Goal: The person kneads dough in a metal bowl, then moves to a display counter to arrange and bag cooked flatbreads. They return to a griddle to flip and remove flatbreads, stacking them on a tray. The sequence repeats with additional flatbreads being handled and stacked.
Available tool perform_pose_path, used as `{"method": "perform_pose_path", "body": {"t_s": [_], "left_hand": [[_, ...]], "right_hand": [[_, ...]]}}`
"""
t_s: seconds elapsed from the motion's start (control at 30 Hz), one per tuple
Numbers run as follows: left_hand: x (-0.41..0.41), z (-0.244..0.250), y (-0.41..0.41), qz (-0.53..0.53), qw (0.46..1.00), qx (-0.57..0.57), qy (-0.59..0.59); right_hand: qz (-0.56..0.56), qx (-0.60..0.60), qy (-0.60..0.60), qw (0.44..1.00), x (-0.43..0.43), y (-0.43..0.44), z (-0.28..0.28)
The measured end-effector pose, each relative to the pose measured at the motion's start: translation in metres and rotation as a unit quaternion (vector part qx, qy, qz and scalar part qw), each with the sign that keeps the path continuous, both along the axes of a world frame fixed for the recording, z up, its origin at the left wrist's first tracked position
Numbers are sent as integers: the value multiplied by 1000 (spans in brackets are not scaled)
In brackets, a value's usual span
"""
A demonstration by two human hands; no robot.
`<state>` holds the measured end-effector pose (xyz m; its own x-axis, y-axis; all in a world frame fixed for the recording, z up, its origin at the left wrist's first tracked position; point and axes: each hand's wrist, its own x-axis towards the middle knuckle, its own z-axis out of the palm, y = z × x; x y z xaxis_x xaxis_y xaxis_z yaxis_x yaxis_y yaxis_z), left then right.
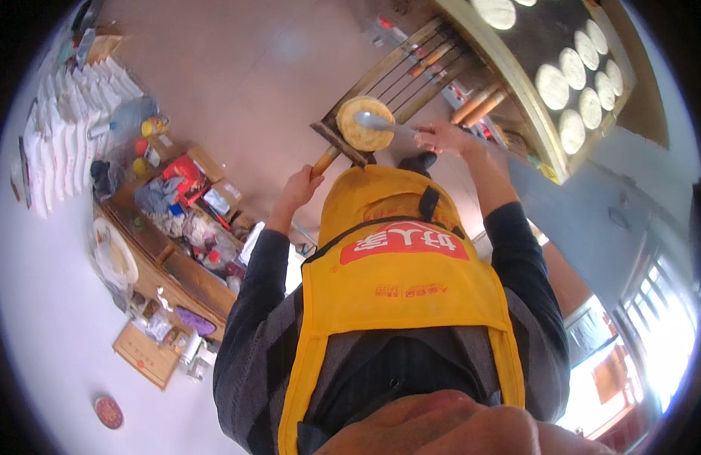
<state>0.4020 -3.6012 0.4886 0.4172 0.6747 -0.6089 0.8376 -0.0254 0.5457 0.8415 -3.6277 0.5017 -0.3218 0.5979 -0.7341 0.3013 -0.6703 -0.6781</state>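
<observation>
My left hand [299, 189] grips the wooden handle [326, 160] of a metal baking rack. A round, golden flatbread [359, 136] rests at the near end of the rack's bars [424, 79]. Over the flatbread lies the bowl of a metal spoon [373, 120], whose handle is in the fingers of my right hand [438, 138]. Whether the spoon touches the bread cannot be told. To the upper right, several pale flatbreads [552, 87] lie on a dark griddle [532, 51] with a pale raised edge.
Wooden handles [480, 105] jut out below the griddle's edge. A grey-blue surface [589, 199] extends to my right. At left stand a cluttered wooden cabinet [185, 278], cardboard boxes [205, 163] and stacked white sacks [60, 136]. A yellow apron [407, 307] covers my front.
</observation>
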Motion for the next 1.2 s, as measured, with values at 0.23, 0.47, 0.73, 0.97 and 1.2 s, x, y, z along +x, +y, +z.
{"method": "perform_pose_path", "body": {"t_s": [0.23,0.47,0.73,0.97,1.2], "left_hand": [[67,-36,31,-77,994,34,-73],[236,-116,136,-27,987,-112,-111],[366,-98,191,106,962,-93,-234],[318,-93,122,-557,653,512,-32],[432,-126,-84,-730,682,-39,-6]], "right_hand": [[-172,60,-86,980,48,-86,52],[-461,129,-54,876,50,-267,128],[-747,202,-1,634,-55,-461,168],[-862,211,-46,458,-78,-604,179],[-914,249,-73,313,-57,-722,179]]}}
